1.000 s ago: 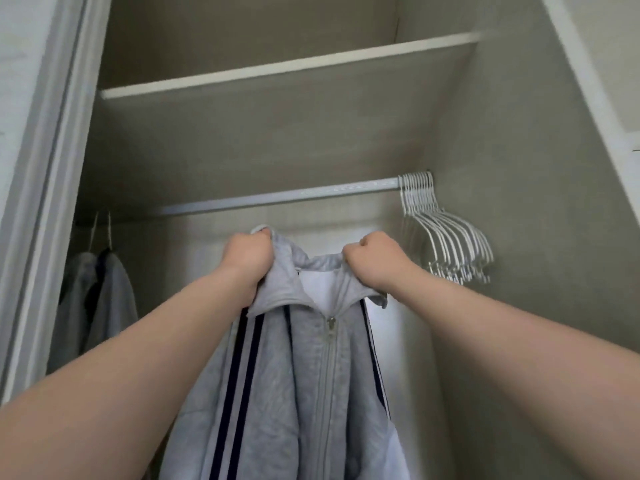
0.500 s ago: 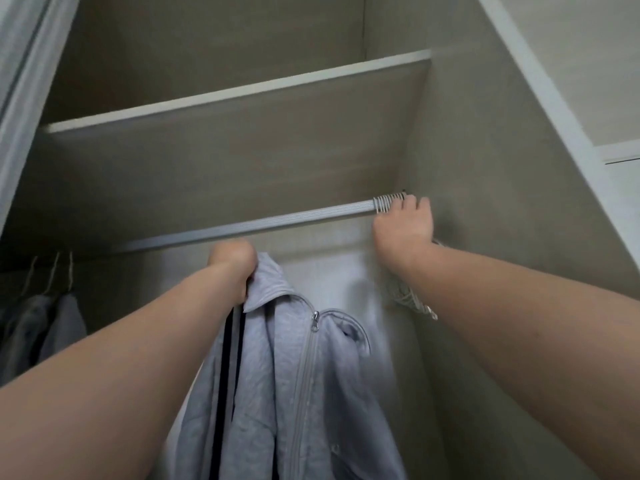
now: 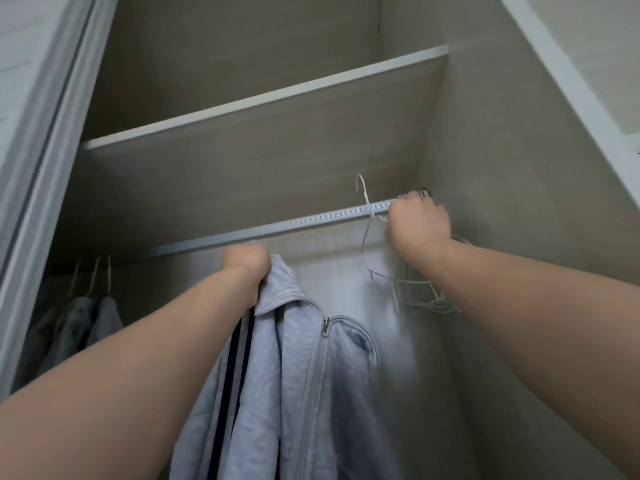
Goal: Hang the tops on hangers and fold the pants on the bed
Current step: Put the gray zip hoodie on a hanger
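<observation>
Jacket [image 3: 311,393] hangs from left hand [image 3: 246,263]; right hand [image 3: 417,223] seemingly grips hanger [image 3: 367,203].

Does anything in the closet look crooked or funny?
Yes. One white hanger sticks up tilted, its hook above the rod, where the right hand grips it. The grey jacket also hangs lopsided: the left hand holds just one side of the collar, so the other side droops.

1. I can read no lettering, brand or number on the grey jacket [image 3: 304,393] in my left hand [image 3: 246,261].
2. Nothing is legible on the hanger [image 3: 367,203] in my right hand [image 3: 417,223], the rail [image 3: 277,226] or the shelf [image 3: 242,174].
</observation>
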A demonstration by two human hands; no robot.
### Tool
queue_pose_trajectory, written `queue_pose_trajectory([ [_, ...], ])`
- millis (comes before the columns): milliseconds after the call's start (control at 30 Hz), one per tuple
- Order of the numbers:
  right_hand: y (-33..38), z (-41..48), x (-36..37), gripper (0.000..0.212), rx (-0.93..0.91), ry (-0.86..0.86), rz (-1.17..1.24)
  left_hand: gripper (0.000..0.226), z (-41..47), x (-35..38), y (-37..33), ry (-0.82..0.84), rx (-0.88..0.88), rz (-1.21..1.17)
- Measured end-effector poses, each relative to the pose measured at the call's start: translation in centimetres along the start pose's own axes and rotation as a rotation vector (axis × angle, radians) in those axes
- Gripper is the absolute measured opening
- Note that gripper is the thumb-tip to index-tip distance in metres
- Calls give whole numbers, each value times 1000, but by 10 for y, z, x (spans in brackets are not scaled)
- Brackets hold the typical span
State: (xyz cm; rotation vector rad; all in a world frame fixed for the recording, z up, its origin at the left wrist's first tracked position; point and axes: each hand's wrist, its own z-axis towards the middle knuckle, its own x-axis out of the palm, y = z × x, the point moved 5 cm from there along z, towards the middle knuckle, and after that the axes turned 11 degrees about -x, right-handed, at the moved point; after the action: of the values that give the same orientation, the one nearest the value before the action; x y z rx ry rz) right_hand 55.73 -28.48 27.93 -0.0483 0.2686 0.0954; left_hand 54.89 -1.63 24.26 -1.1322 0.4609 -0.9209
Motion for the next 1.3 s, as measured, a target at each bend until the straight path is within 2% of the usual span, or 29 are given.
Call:
queue_pose_trajectory([
  [133,10,-7,-1,14,211,-32,530,39,5,-24,-12,-33,50,-49],
  [333,43,-41,8,26,341,-48,1132,40,-10,-80,-36,-140,87,-150],
  [667,76,-123,-32,17,422,-243,1553,41,-50,-162,-78,-265,183,-85],
  [800,92,-123,-46,15,453,-106,1716,43,-94,-185,-118,-327,276,-2],
  [900,88,-108,-63,21,460,-61,1691,43,-134,-200,-146,-381,338,-27],
  [1100,97,-102,-117,29,287,-10,1871,42,-221,-238,-195,-586,426,101],
  [1300,115,-134,-204,32,165,8,2236,38,-332,-283,-231,-879,476,271],
])
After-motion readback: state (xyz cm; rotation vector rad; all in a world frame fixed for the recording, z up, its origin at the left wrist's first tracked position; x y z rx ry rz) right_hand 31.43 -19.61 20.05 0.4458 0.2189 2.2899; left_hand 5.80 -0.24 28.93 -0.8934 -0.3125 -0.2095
